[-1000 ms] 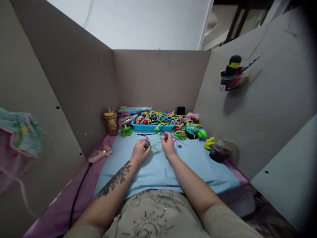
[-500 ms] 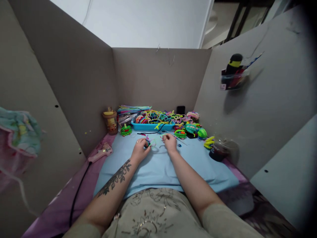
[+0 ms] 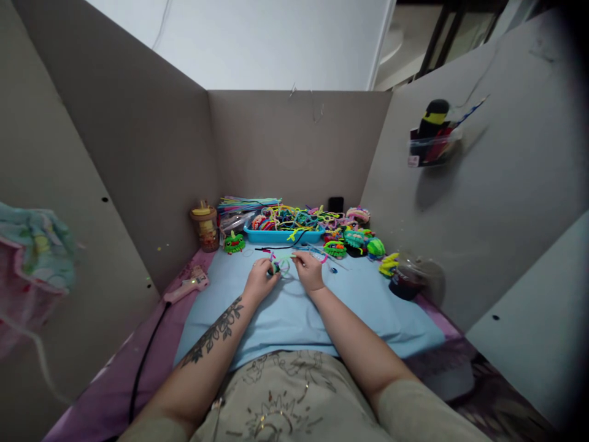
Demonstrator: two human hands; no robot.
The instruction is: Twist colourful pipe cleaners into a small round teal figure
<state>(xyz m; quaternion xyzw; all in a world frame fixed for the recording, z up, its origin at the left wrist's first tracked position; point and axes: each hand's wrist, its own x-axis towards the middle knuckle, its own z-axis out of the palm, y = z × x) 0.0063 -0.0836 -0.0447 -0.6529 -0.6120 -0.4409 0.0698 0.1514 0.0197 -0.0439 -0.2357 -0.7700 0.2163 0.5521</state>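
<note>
My left hand [image 3: 261, 279] is closed round a small, dark, multicoloured pipe-cleaner piece [image 3: 275, 267], mostly hidden by the fingers. From it a pale green pipe cleaner [image 3: 285, 260] curves across to my right hand [image 3: 309, 271], whose thumb and fingertips pinch its end. A bit of pink pipe cleaner [image 3: 324, 259] shows just right of the right hand. Both hands are over the light blue cloth [image 3: 294, 313]. Beyond them lie thin metal tools, partly hidden, and a small dark blue object [image 3: 333, 270].
A blue tray [image 3: 285, 236] heaped with pipe cleaners stands at the back. Finished pipe-cleaner shapes [image 3: 376, 248] sit to its right, a green frog-like one [image 3: 234, 243] to its left. A pink glue gun [image 3: 188, 286], a tumbler [image 3: 205, 227] and a dark jar [image 3: 405, 285] flank the cloth.
My right hand has shifted slightly left and turned, and the pale green pipe cleaner now stretches into its pinch. My left hand has stayed nearly still.
</note>
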